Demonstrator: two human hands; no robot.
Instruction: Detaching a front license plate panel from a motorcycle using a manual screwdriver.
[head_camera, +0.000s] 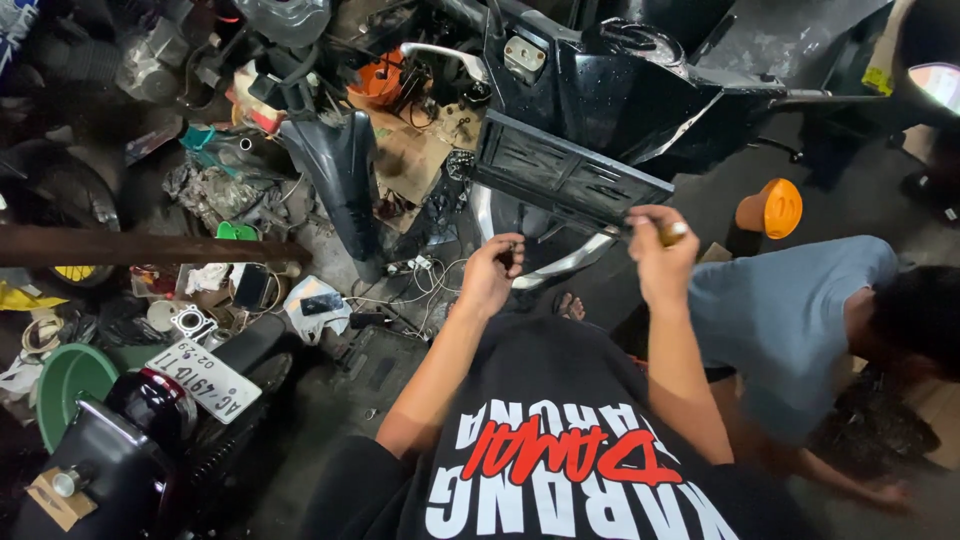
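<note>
Black plastic made up the motorcycle panel (570, 175) that both hands worked at, seen from the head camera. Right hand (662, 255) gripped a tool with a yellow handle (672, 232), its tip at the panel's lower edge. Left hand (492, 275) was curled narrow just below the panel; whether it held anything was unclear. 1 person in a grey shirt (790, 320) crouched nearby.

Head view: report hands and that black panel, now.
Left hand curled beneath black panel, contents unclear. Right hand grips a tool handle at the panel's edge. Another person crouches right.
</note>
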